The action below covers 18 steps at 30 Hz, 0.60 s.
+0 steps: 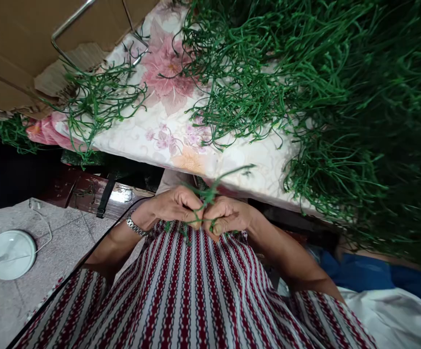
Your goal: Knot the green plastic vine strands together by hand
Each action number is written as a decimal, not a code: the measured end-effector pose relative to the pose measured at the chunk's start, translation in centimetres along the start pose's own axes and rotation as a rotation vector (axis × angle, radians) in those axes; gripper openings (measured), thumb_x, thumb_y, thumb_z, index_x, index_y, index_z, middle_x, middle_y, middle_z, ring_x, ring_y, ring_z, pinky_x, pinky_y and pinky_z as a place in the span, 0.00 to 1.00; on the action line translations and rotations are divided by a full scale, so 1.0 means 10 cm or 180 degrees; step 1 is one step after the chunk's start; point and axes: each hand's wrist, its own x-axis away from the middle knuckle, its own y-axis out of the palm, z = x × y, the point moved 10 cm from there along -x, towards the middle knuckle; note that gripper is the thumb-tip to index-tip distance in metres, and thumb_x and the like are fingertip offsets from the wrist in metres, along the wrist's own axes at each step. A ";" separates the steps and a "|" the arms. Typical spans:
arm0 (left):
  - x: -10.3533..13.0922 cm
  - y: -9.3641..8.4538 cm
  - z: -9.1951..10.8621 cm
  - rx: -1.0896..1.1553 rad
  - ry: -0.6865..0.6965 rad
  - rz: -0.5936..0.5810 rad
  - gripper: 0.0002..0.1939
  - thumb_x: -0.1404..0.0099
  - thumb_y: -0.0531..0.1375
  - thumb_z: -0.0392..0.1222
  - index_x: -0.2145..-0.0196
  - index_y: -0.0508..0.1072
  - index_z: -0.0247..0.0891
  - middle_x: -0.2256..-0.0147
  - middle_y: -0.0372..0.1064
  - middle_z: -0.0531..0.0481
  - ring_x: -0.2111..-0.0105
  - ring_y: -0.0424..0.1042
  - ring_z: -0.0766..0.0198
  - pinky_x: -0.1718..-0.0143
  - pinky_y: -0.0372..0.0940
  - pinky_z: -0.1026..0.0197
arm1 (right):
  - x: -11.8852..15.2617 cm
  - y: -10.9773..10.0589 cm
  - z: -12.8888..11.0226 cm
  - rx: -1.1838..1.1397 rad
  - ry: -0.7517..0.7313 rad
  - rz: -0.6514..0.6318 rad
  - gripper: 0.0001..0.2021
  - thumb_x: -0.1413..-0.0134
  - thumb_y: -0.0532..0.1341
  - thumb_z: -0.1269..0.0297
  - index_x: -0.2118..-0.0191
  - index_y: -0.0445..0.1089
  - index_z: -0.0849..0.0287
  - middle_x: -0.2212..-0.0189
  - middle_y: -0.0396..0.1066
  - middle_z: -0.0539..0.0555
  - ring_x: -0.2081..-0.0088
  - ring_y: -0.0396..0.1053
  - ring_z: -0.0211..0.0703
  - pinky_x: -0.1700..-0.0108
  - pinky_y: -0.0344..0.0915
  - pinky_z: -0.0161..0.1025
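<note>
Both hands meet in front of my striped top, close to the edge of the cloth-covered table. My left hand (182, 207), with a metal watch on its wrist, is closed on a green plastic stem (210, 190). My right hand (228, 216) touches it and pinches the same stem between thumb and fingers. Thin green branches stick out above and below the hands. A small pile of green stems (99, 97) lies on the table at the left, and a much larger heap (268, 87) covers its right side.
The flowered tablecloth (137, 138) ends just beyond my hands. Cardboard (10, 43) with a metal wire frame stands at the upper left. A white round object (11, 254) is on the tiled floor. Blue and white fabric lies at the lower right.
</note>
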 end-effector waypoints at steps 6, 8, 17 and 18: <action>0.40 -0.69 0.17 -0.0029 0.0394 0.2542 0.10 0.47 0.64 0.44 0.78 0.75 0.33 0.81 0.66 0.53 0.82 0.59 0.74 0.82 0.54 0.70 | 0.29 -0.44 -0.04 0.1876 0.1024 0.1192 0.14 0.40 0.50 0.60 0.68 0.67 0.64 0.76 0.63 0.49 0.74 0.58 0.31 0.72 0.54 0.30; 0.52 -0.78 0.21 0.0031 0.0603 0.2974 0.08 0.47 0.64 0.42 0.75 0.76 0.34 0.80 0.67 0.52 0.82 0.60 0.73 0.81 0.56 0.70 | 0.36 -0.51 -0.14 0.2192 0.1112 0.1585 0.12 0.39 0.50 0.62 0.69 0.66 0.62 0.76 0.63 0.49 0.74 0.59 0.32 0.71 0.55 0.31; 0.47 -0.71 0.48 0.0312 0.1870 0.2960 0.03 0.47 0.64 0.40 0.74 0.78 0.38 0.72 0.69 0.48 0.68 0.69 0.64 0.63 0.65 0.59 | 0.42 -0.72 -0.46 0.0741 -0.0087 0.3357 0.10 0.40 0.52 0.60 0.61 0.64 0.59 0.79 0.56 0.46 0.80 0.53 0.30 0.78 0.53 0.31; 0.46 -0.69 0.50 0.0242 0.1906 0.2909 0.03 0.46 0.63 0.39 0.73 0.78 0.39 0.71 0.69 0.48 0.67 0.69 0.63 0.62 0.65 0.59 | 0.45 -0.74 -0.52 0.0723 -0.0195 0.3522 0.10 0.41 0.52 0.59 0.60 0.64 0.59 0.80 0.55 0.46 0.81 0.52 0.31 0.79 0.52 0.31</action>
